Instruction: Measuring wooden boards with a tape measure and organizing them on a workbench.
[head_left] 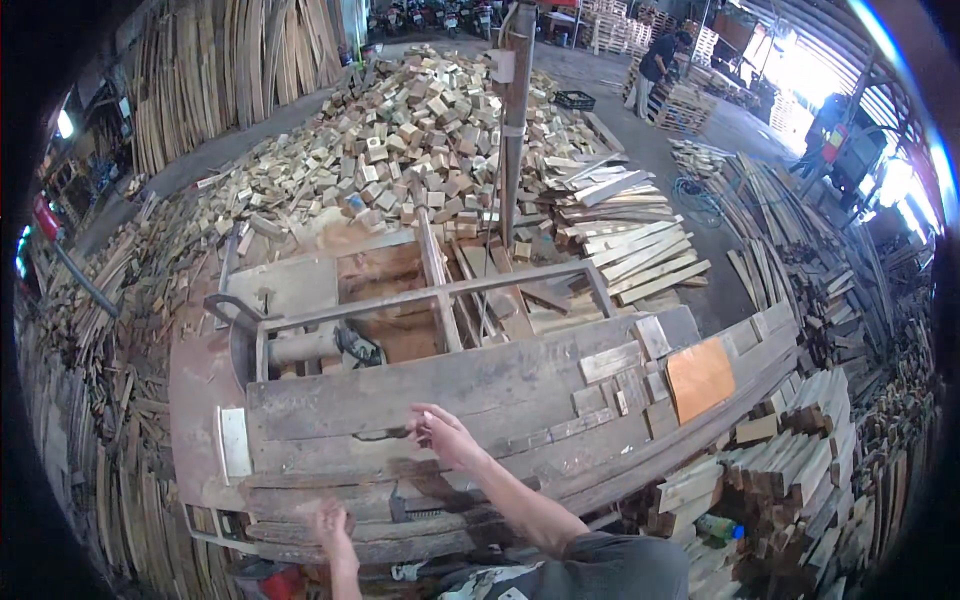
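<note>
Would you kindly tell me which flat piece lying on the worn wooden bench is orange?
The orange rectangular sheet near the right end of the worn wooden bench; the pale or brown wooden pieces beside it lack that colour.

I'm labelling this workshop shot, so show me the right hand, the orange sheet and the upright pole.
Right hand (443,436): head view, middle of the hand.
Orange sheet (700,380): head view, middle of its face.
Upright pole (512,165): head view, partway along its shaft.
</note>
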